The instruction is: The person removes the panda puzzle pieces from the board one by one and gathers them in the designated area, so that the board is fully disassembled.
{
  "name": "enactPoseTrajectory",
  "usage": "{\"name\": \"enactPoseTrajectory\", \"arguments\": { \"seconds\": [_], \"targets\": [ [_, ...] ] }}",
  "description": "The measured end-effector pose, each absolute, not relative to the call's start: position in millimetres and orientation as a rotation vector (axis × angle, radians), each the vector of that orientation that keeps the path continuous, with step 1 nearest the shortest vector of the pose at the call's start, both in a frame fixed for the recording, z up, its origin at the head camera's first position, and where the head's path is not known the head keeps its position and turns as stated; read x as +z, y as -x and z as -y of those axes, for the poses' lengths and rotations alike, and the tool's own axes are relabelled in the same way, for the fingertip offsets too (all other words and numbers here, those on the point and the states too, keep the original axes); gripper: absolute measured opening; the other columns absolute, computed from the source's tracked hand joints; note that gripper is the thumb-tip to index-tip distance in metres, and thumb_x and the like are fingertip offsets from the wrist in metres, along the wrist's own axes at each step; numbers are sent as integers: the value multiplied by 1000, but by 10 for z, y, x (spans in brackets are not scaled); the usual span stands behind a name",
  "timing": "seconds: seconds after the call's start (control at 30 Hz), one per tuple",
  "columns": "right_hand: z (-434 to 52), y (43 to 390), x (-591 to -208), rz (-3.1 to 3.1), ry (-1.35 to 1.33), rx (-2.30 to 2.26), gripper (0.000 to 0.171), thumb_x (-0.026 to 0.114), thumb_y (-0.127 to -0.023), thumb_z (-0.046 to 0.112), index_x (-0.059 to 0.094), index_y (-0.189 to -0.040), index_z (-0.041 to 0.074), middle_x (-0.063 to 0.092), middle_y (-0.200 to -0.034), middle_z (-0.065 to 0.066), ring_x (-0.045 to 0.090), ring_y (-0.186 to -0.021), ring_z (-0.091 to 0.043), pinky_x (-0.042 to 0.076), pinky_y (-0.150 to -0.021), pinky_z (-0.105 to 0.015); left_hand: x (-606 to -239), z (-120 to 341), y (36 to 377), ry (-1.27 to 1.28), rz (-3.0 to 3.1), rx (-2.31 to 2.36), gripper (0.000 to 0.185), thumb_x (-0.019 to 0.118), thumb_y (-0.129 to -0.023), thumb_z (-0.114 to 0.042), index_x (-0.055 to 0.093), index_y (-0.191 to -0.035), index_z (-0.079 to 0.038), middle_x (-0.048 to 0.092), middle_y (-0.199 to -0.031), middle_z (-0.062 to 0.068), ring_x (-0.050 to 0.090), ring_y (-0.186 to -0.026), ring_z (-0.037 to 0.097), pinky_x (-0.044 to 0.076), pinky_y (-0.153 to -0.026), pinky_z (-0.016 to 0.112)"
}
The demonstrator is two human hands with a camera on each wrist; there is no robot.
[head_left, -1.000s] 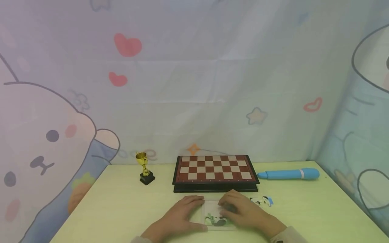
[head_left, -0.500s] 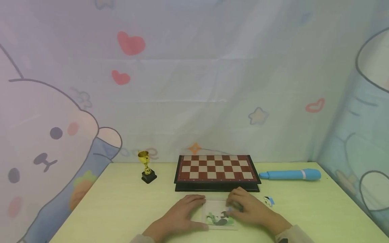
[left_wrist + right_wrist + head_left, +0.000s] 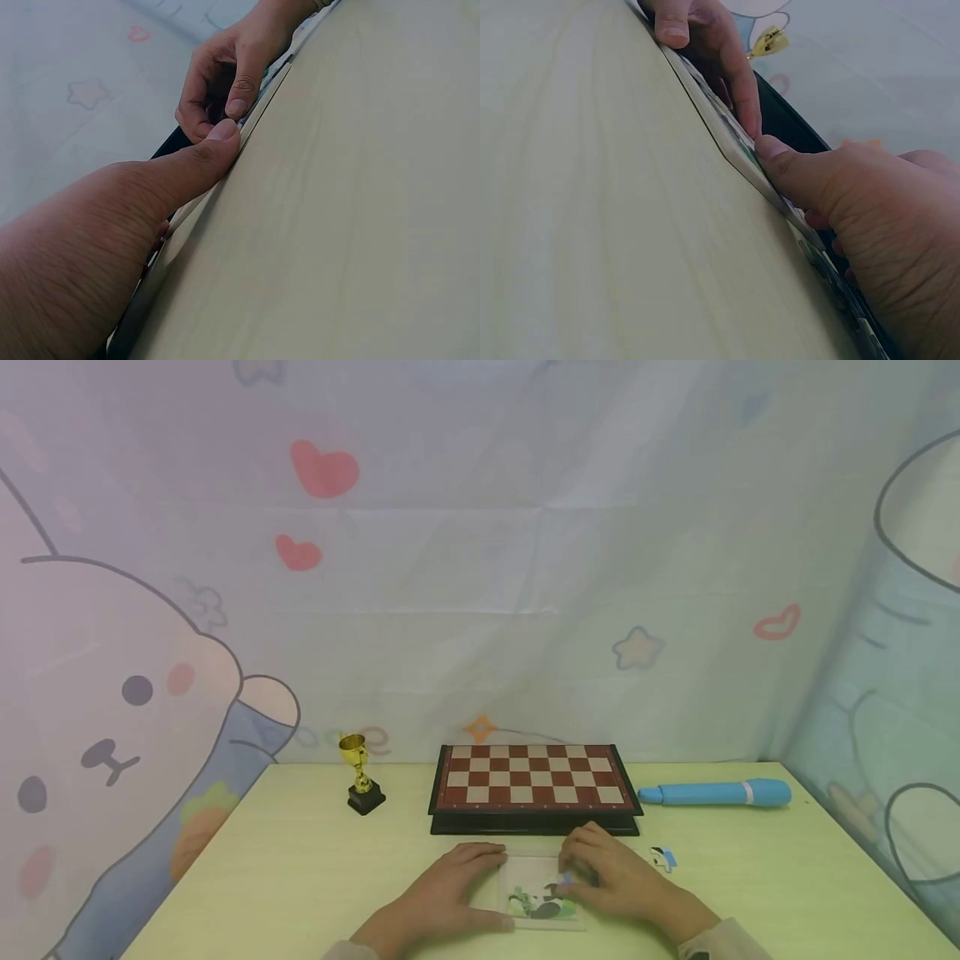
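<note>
A pale square jigsaw tray point(image 3: 525, 924) lies on the table before me, its panda picture partly filled with puzzle pieces point(image 3: 547, 908). My left hand point(image 3: 448, 893) grips the tray's left side, thumb at the near edge and fingertips at the far corner. Over the right side of the tray, my right hand point(image 3: 611, 877) has curled fingers, with thumb and fingers pinching a bluish puzzle piece point(image 3: 564, 880) that they largely hide. In the right wrist view the right thumb point(image 3: 776, 150) sits at the tray's rim. A loose puzzle piece point(image 3: 663, 858) lies right of that hand.
A folded chessboard case point(image 3: 534, 822) stands just behind the tray. A gold trophy cup point(image 3: 360, 777) is at the back left, and a blue pen-shaped stick point(image 3: 712, 792) lies at the back right. A printed cloth point(image 3: 450, 568) hangs behind the table.
My right hand has shifted slightly right, uncovering more green and blue picture in the tray and covering a loose panda piece beside it. My left hand stays on the tray.
</note>
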State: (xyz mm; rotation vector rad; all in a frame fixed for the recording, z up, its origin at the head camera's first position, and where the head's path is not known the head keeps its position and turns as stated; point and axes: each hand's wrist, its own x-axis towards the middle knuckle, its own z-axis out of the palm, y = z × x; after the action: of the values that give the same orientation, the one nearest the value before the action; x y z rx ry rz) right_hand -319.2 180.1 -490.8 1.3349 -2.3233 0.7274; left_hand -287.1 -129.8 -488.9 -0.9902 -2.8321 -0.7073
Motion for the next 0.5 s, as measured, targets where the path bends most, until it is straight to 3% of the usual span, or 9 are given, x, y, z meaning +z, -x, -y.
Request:
{"name": "enactPoseTrajectory", "arguments": {
  "seconds": [0.23,0.5],
  "targets": [
    [-1801,3206,-4912,2323,-1348,737,19,77,-89,37,62,-93,27,57,-101,18,46,-93,-4,48,-78,-24,-4896,1297,2879,1003,2822,-681,90,56,-80,-82,52,-148,-23,42,-155,-8,38,-143,17,36,-115,51],
    [-1784,3181,-4887,2356,-1320,757,22,77,-89,38,61,-99,26,56,-98,19,48,-93,-3,50,-79,-25,-4905,1304,2880,1003,2821,-685,89,57,-81,-81,51,-148,-24,41,-156,-10,37,-143,16,36,-115,51]
  ]
}}
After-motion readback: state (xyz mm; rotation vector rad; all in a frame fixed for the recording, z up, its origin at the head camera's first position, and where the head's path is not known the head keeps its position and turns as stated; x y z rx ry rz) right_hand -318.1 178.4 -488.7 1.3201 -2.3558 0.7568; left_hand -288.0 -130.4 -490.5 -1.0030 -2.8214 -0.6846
